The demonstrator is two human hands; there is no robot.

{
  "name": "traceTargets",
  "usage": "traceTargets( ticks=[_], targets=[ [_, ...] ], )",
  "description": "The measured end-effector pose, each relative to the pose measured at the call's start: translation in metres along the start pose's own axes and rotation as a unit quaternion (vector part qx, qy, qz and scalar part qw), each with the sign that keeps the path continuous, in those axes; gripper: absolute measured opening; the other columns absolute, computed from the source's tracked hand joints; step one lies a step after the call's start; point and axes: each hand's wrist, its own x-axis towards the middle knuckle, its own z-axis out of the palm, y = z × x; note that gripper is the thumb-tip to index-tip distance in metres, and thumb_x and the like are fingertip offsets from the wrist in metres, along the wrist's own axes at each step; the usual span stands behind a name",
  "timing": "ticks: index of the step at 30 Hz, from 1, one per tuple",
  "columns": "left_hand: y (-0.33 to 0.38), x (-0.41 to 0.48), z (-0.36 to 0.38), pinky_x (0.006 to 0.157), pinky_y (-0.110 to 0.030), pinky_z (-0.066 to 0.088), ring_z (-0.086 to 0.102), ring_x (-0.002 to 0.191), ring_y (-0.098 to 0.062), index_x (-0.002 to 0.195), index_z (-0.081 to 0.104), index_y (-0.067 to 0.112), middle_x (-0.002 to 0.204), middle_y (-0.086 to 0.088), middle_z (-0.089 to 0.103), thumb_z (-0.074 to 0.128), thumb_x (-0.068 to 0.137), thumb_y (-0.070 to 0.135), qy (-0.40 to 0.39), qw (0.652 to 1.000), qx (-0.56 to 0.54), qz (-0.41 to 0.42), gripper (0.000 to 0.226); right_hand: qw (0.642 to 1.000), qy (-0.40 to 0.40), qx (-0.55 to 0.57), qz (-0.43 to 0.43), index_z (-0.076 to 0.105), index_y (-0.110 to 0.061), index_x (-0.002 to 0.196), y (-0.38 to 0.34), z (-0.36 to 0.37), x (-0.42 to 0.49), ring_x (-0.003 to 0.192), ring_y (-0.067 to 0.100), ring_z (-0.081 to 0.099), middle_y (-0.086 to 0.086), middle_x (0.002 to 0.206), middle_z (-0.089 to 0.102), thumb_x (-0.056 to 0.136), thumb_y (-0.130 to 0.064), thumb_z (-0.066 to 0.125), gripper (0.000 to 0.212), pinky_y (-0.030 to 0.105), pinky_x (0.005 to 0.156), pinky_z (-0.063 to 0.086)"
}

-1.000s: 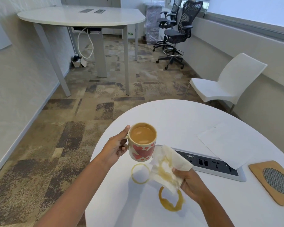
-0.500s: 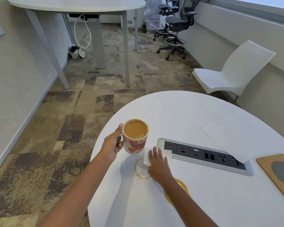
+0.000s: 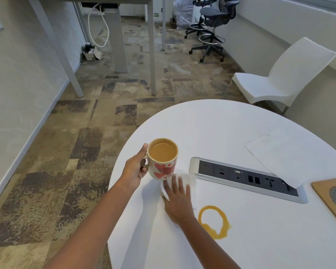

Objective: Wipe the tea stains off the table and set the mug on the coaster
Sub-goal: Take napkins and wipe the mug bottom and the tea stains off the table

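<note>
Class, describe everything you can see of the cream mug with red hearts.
The cream ceramic-looking mug with red hearts is upright, nearly full of light brown tea. The left hand grips its handle, thumb by the rim. It is over the round white table's left edge, just beyond the white tissue. Whether its base touches the table cannot be told.

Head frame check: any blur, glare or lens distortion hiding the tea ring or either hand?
Head view: no motion blur on the left hand gripping the mug or the right hand flat on the tissue; soft daylight, faint shadow under the mug, no glare on the table, tea ring clear; wide-angle bending at the edges, coaster cut by the frame.
</note>
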Motion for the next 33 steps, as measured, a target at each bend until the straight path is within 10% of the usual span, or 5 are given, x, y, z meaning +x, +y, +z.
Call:
traceTargets(
  ticks=[13,18,28,33],
  targets=[
    [-0.017,0.009,-0.004,0.029,-0.009,0.026,0.029,0.027,-0.003,0.064,0.051,0.021,0.034,0.011,0.032,0.061,0.083,0.043,0.007,1.000,-0.006,-0.006,0.030,0.961,-0.069,-0.134,-0.233,0.033,-0.034,0.138,0.033,-0.002,-0.027,0.126,0.016,0.052,-0.005,0.138,0.053,0.089,-0.047,0.025,0.052,0.036,0.097,0.047],
    [-0.024,0.010,-0.003,0.028,-0.009,0.023,0.030,0.029,-0.002,0.060,0.044,0.021,0.036,0.010,0.033,0.060,0.084,0.042,0.017,1.000,0.001,-0.001,0.036,0.920,-0.099,-0.113,-0.363,0.012,-0.031,0.146,0.048,-0.019,-0.009,0.144,0.020,-0.010,0.000,0.159,0.003,0.088,-0.052,0.000,0.063,0.039,0.111,-0.013],
    [-0.032,0.017,0.004,0.032,-0.009,0.026,0.025,0.048,-0.009,0.062,0.041,0.021,0.060,0.001,0.027,0.058,0.086,0.038,0.017,1.000,0.007,0.005,0.034,0.965,-0.101,0.092,-0.224,0.019,-0.030,0.145,0.040,-0.007,-0.028,0.134,0.010,-0.023,-0.005,0.157,0.000,0.093,-0.046,0.009,0.056,0.036,0.117,-0.011],
    [-0.036,0.019,0.009,0.030,-0.008,0.027,0.024,0.053,-0.010,0.063,0.040,0.021,0.060,0.001,0.027,0.058,0.086,0.038,0.008,1.000,0.014,0.003,0.034,0.962,-0.103,0.138,-0.211,0.021,-0.030,0.145,0.039,-0.001,-0.035,0.134,0.008,-0.022,-0.007,0.157,0.001,0.066,-0.071,-0.014,0.095,0.030,0.112,-0.014]
  ],
)
